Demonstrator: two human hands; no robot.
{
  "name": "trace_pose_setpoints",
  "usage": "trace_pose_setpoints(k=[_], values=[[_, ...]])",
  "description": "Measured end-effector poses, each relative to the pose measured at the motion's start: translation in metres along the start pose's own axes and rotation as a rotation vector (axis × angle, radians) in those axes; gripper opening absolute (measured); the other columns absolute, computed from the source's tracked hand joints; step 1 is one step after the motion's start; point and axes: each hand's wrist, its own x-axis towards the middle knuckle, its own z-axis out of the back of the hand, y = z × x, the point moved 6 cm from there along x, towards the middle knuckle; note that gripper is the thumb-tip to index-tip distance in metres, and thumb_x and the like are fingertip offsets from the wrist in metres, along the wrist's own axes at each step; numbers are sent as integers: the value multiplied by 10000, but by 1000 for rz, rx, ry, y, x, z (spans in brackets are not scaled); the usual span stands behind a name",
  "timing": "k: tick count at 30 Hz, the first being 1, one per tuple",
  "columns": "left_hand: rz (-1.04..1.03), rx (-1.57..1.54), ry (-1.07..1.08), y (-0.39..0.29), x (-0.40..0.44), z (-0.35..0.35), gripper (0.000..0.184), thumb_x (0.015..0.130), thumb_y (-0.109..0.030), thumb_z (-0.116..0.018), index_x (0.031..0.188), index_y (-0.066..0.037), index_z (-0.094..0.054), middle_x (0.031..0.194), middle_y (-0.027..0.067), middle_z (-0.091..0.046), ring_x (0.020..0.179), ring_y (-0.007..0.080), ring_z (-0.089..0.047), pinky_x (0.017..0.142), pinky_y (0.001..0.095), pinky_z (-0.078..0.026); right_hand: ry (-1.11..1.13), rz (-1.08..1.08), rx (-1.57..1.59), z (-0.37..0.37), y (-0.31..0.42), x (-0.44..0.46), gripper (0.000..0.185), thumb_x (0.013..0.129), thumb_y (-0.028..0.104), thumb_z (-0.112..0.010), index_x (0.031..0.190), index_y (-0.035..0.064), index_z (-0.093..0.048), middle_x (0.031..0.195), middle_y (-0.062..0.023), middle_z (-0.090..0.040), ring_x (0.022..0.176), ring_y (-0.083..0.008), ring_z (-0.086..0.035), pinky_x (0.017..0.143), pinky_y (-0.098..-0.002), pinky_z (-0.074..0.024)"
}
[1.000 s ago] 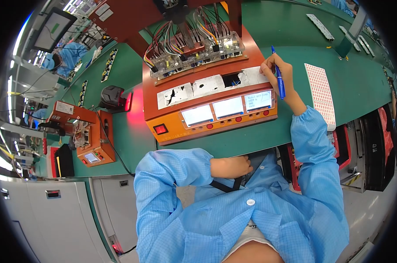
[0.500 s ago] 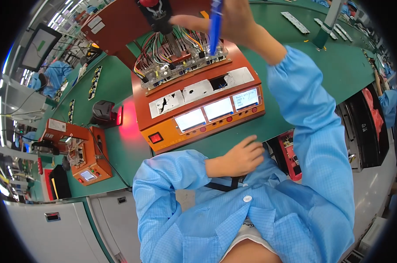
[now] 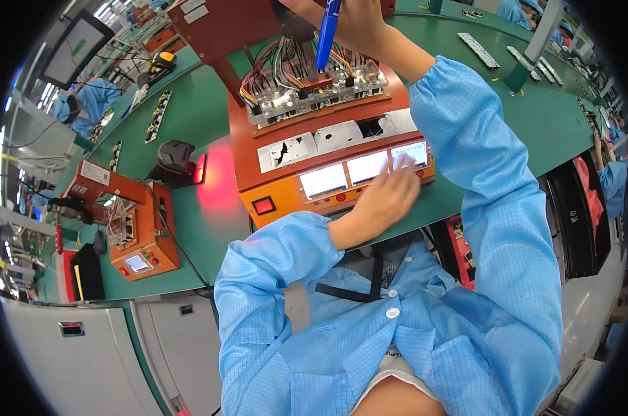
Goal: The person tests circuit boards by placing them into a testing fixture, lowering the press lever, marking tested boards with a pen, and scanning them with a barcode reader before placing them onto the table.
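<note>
My right hand (image 3: 359,28) is at the top edge of the view and holds a blue marker (image 3: 327,35), tip pointing down. Its thumb lies by the dark handle (image 3: 293,24) of the press on an orange test fixture (image 3: 279,211); the frame edge cuts off part of that hand. Below the marker, a clear plate (image 3: 314,97) with bundled wires sits over a circuit board, mostly hidden. My left hand (image 3: 380,208) is in front of the fixture's lit screens (image 3: 323,181), near the front buttons. Motion smears its fingers, and I cannot tell whether they touch the panel.
A barcode scanner (image 3: 172,163) casts red light on the green bench (image 3: 210,243) left of the fixture. Further left stands a smaller orange fixture (image 3: 144,239). Circuit boards (image 3: 159,116) lie behind it, and white board strips (image 3: 478,50) lie at the back right.
My left hand has risen from the bench edge to the screens. My right hand, still holding the marker, has moved up and left in view; the fixture appears shifted right as the view moved.
</note>
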Motion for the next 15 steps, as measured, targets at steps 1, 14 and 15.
trace_pose_setpoints(k=[1, 14, 15], values=[[-105, -57, -66, -7, 0, 5, 376, 771, -187, -622, 1104, -14, -597, 1181, 219, -584, 1114, 326, -586, 953, 404, -477, -15, -14, -12, -1, -1, -1, 429, 840, 36, -714, 945, 95, -302, 1032, -156, -653, 760, -165, -605, 690, -273, -504], [212, -7, 2, 22, 1, 9, 496, 764, -226, -645, 1170, 53, -586, 1397, 303, -417, 1328, 410, -397, 1106, 512, -297, 27, 17, -36, 1, -1, -1, 401, 879, 13, -665, 944, 85, -276, 1129, -224, -633, 848, -224, -643, 747, -316, -520], [216, -16, 16, 24, -2, 2, 507, 775, -234, -641, 1185, 58, -579, 1406, 311, -401, 1339, 422, -376, 1115, 521, -277, 47, 4, -49, 3, 1, -2, 405, 882, 17, -666, 942, 84, -272, 1154, -238, -626, 891, -245, -654, 768, -325, -524]])
